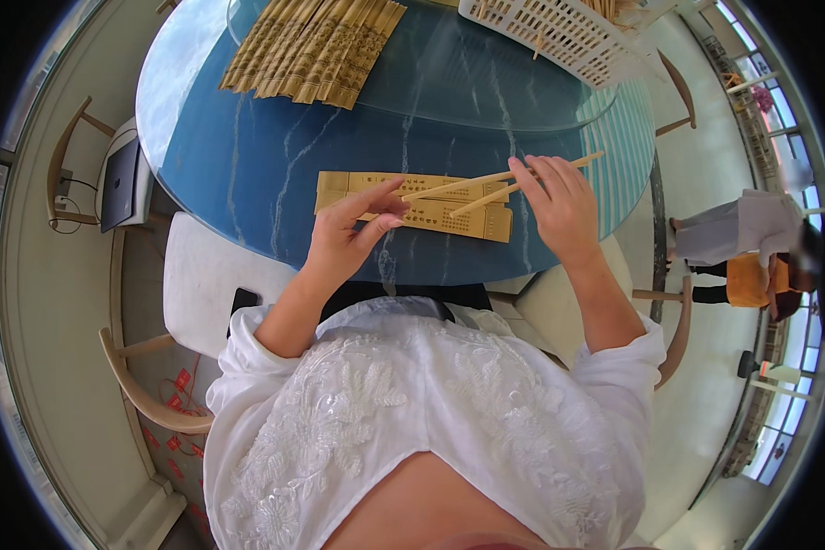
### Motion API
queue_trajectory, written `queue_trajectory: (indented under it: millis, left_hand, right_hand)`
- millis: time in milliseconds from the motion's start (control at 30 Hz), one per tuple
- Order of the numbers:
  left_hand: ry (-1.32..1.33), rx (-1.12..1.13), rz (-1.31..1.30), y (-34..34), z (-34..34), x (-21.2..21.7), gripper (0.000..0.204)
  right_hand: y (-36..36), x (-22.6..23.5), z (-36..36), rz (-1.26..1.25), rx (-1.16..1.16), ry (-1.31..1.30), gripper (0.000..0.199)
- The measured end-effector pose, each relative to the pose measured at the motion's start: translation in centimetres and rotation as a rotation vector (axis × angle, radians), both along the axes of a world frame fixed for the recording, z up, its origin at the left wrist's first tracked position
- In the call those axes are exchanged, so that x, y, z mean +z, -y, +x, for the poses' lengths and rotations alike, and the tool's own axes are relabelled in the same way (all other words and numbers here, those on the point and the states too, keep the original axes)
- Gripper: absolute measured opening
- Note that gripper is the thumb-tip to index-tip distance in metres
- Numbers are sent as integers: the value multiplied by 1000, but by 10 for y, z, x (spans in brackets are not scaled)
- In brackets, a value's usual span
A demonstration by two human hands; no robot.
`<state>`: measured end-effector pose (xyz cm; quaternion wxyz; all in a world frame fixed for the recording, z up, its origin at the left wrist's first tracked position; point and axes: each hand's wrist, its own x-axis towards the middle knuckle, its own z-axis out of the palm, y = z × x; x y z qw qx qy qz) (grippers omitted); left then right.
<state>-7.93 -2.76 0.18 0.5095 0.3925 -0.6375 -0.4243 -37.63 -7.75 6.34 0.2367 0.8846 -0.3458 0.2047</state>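
Observation:
A pair of pale wooden chopsticks (467, 186) is in my right hand (559, 206), its fingers closed around them near their right part. The two sticks spread apart toward the left. My left hand (353, 229) is curved beside the left tip of the longer-looking stick, with thumb and fingers apart and nothing gripped between them. Under the sticks lie flat gold paper chopstick sleeves (486, 223) with dark print, side by side on the blue table (275, 197). My left hand hides part of their left end.
Several folded gold sleeves (312, 50) lie fanned out at the far left. A white slotted basket (559, 41) holding chopsticks stands far right on a glass turntable (431, 82). A laptop (121, 183) rests on a chair at the left. People (742, 229) are off to the right.

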Motion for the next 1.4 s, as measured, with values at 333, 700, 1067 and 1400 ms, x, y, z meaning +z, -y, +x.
queue_trajectory:
  millis: [333,700,1067,1400]
  left_hand:
    - [-66,-21,140,-21,-26,-4,24]
    - [-226,-101,467,-30,-29,-8,28]
    - [-220,-125,511,-35,-19,-20,28]
    - [-248,-194,513,-38,-21,-17,31]
  right_hand:
    - [-34,-23,11,48,-47,3,54]
    - [-61,-35,5,189,-83,12,53]
    - [-86,-51,16,403,-7,226,52]
    - [-90,-62,13,367,18,335,46]
